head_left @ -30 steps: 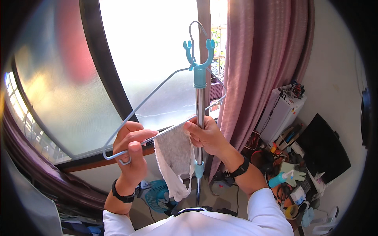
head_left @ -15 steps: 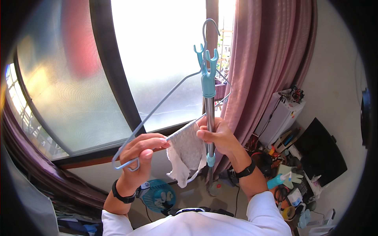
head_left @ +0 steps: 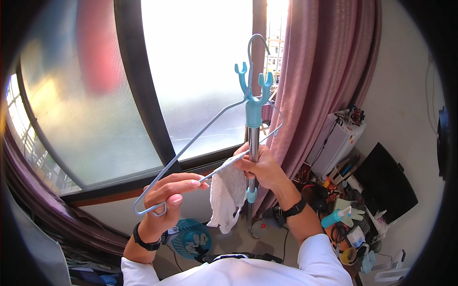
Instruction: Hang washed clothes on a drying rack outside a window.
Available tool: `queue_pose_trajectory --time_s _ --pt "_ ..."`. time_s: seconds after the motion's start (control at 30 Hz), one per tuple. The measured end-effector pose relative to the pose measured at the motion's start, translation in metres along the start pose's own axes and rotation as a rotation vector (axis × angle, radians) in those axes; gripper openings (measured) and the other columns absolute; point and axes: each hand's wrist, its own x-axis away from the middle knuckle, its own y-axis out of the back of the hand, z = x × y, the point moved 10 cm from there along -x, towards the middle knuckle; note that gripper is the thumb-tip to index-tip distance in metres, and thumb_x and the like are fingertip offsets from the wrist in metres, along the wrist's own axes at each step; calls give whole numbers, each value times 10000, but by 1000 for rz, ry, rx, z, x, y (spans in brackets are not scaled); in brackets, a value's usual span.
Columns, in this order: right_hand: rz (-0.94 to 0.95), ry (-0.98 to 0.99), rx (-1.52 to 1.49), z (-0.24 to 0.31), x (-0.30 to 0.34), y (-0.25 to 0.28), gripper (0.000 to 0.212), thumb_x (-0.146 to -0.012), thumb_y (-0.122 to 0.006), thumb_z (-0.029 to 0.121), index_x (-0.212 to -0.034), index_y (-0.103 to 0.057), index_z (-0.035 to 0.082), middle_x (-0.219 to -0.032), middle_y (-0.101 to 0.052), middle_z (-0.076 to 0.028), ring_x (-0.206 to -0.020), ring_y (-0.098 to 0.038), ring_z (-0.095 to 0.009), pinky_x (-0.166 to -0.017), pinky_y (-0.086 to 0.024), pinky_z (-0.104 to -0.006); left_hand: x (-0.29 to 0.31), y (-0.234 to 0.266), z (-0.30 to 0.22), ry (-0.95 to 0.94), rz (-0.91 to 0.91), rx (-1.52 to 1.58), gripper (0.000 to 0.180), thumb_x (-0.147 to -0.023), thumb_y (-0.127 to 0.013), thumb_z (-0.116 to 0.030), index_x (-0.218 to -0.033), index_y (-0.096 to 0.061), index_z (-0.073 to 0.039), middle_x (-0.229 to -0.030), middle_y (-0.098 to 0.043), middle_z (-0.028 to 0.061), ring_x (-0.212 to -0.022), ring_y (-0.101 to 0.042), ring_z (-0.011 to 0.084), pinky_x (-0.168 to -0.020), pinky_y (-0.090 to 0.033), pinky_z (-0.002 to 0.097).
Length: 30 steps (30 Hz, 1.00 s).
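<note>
A blue wire clothes hanger [head_left: 192,142] rests with its neck in the light-blue forked head [head_left: 254,115] of a metal clothes pole [head_left: 254,137]. My left hand [head_left: 164,193] is inside the hanger's left corner, fingertips and thumb closed around its lower bar. My right hand [head_left: 265,167] grips the pole below the fork, with its thumb across the front. Some right fingers are hidden behind the pole, near the bar. A small whitish-grey cloth [head_left: 226,200] hangs over the lower bar between my hands, its loose end pointing down.
Ahead is a sliding window [head_left: 200,86] with a dark frame, beside a pink curtain [head_left: 310,81]. A blue basket [head_left: 193,238] with pale items stands on the floor below. To the right are a dark monitor [head_left: 384,183], a spray bottle [head_left: 334,218] and a cluttered desk.
The pole and hanger sit slightly lower in view. The cloth has shifted on the bar and now hangs longer and narrower. Both hands keep their holds.
</note>
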Motion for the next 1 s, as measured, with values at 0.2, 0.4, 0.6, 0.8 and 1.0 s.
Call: queue_pose_trajectory --time_s 0.2,0.4,0.6,0.8,1.0 --pt "-123 178 -16 11 10 15 279 -732 -768 116 -842 -522 47 -660 -509 10 -504 -463 -60 -438 -362 -196 4 4 -11 -57 -1 -140 325 -951 -454 -309 -951 -624 -32 -934 -653 167 -789 -673 251 -686 -552 335" --pt "-240 400 -3 24 24 26 197 -805 -711 125 -780 -529 53 -610 -533 9 -498 -472 -32 -435 -357 -162 4 -17 -19 -111 75 -249 317 -935 -464 -327 -965 -598 -42 -973 -642 163 -836 -663 263 -712 -547 338" --pt "-255 441 76 53 22 15 260 -895 -603 255 -771 -552 32 -550 -501 8 -447 -433 -34 -406 -308 -166 -15 -43 -30 -207 107 -357 477 -750 -745 -263 -1136 -560 -50 -1102 -579 180 -960 -592 256 -796 -495 356" --pt "-214 434 -84 91 5 10 304 -907 -575 307 -755 -517 50 -589 -511 3 -454 -436 -40 -399 -319 -173 26 -46 64 111 -36 -105 760 -779 -697 -432 -1313 -363 -5 -1198 -494 194 -1108 -508 267 -901 -431 347" --pt "-81 492 -224 142 -29 21 286 -908 -567 322 -806 -522 59 -638 -511 9 -481 -453 -40 -401 -351 -176 19 -162 135 327 308 26 575 -806 -657 -159 -1269 -361 9 -1005 -574 169 -935 -573 222 -814 -449 351"
